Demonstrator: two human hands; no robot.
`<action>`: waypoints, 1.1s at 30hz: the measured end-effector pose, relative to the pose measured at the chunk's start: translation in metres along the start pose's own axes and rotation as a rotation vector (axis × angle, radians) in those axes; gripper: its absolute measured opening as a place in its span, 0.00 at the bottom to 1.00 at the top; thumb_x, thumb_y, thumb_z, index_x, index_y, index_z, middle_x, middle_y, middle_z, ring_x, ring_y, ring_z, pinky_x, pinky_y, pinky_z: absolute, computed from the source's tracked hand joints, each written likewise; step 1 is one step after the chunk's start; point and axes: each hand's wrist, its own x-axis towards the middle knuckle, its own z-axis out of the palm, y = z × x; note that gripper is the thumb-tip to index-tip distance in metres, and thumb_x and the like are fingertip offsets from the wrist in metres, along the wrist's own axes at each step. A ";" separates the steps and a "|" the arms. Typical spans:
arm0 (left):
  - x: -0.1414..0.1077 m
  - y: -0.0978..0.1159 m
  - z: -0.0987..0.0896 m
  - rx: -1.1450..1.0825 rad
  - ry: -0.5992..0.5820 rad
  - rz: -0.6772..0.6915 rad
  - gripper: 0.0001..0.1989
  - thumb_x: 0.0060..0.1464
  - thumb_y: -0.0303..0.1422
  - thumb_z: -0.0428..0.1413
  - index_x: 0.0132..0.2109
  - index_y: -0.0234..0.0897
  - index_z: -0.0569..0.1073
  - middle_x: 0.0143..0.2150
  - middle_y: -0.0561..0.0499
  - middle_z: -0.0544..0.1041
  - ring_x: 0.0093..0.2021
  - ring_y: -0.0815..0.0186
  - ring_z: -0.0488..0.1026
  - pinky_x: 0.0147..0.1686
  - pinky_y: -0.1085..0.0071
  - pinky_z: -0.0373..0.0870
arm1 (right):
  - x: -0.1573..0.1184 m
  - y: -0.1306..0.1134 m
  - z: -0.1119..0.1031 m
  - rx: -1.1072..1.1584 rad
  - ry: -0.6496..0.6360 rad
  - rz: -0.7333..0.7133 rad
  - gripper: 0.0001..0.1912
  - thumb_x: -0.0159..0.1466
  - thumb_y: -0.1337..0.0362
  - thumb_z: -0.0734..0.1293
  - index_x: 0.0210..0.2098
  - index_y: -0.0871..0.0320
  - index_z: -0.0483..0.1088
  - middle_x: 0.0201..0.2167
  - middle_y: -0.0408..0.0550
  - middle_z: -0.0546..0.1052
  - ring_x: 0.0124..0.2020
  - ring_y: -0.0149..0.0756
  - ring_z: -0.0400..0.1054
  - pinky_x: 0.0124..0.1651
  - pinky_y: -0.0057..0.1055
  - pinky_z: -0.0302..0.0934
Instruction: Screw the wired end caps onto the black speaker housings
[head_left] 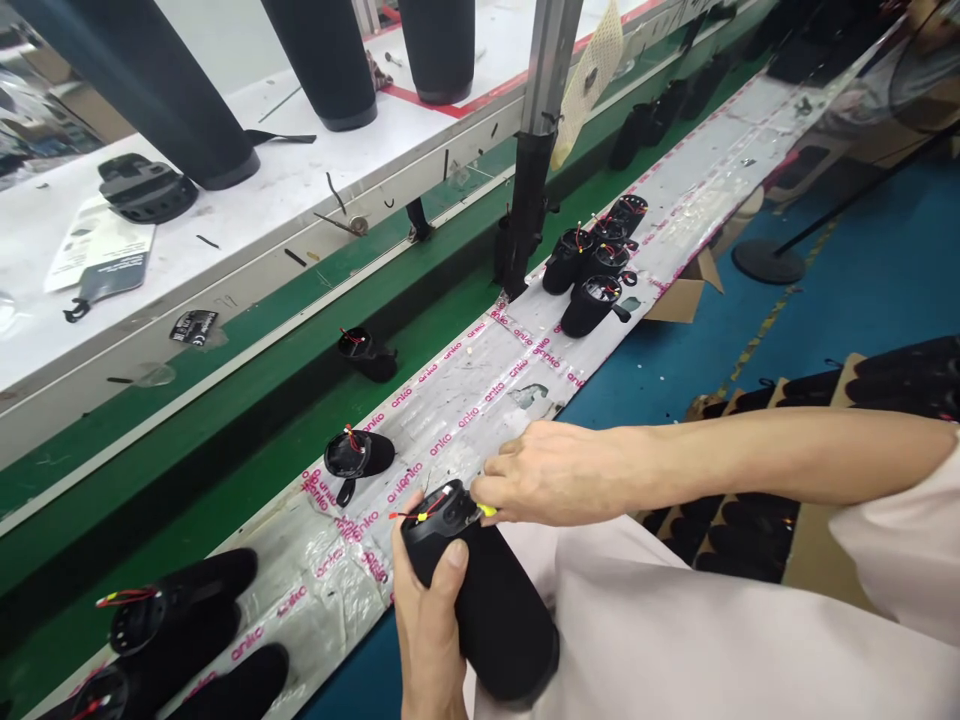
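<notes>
My left hand (433, 620) is wrapped round a black fabric-covered cylindrical speaker (504, 610), thumb on its side. The speaker leans toward me, its open end up and away from my body. Red and yellow wires (421, 516) stick out of that end. My right hand (536, 475) is closed at the rim, beside the opening. A bit of yellow, perhaps the handle of a small tool (487, 510), shows under its fingers; most of it is hidden. Just beyond, another open-ended speaker (361, 453) with wires lies on the taped ledge (442, 440).
Several more speakers (592, 305) stand farther along the ledge, others (187, 610) lie at lower left. One (367, 353) rests on the green belt (285, 400). A metal post (536, 130) rises beside a white shelf (247, 210) carrying large black cylinders. Boxed speakers (757, 530) are at right.
</notes>
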 end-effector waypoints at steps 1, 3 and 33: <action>0.000 0.000 -0.001 0.023 0.000 0.002 0.46 0.50 0.55 0.70 0.71 0.45 0.70 0.57 0.43 0.85 0.58 0.45 0.82 0.62 0.51 0.76 | 0.000 -0.001 -0.002 -0.011 -0.008 -0.003 0.14 0.83 0.57 0.60 0.45 0.58 0.70 0.34 0.45 0.77 0.28 0.34 0.69 0.26 0.36 0.38; 0.001 -0.001 -0.004 0.041 -0.010 -0.020 0.48 0.49 0.56 0.71 0.72 0.45 0.69 0.58 0.43 0.84 0.62 0.43 0.79 0.66 0.49 0.72 | 0.001 -0.002 -0.003 -0.030 -0.019 -0.005 0.14 0.83 0.57 0.59 0.45 0.58 0.70 0.34 0.45 0.77 0.28 0.34 0.69 0.26 0.36 0.37; 0.000 -0.004 -0.010 0.211 0.029 0.023 0.41 0.53 0.52 0.72 0.69 0.46 0.71 0.62 0.43 0.79 0.66 0.41 0.75 0.66 0.47 0.71 | 0.000 0.006 0.008 -0.117 -0.022 -0.060 0.09 0.81 0.61 0.62 0.49 0.59 0.70 0.30 0.46 0.77 0.22 0.34 0.63 0.24 0.35 0.41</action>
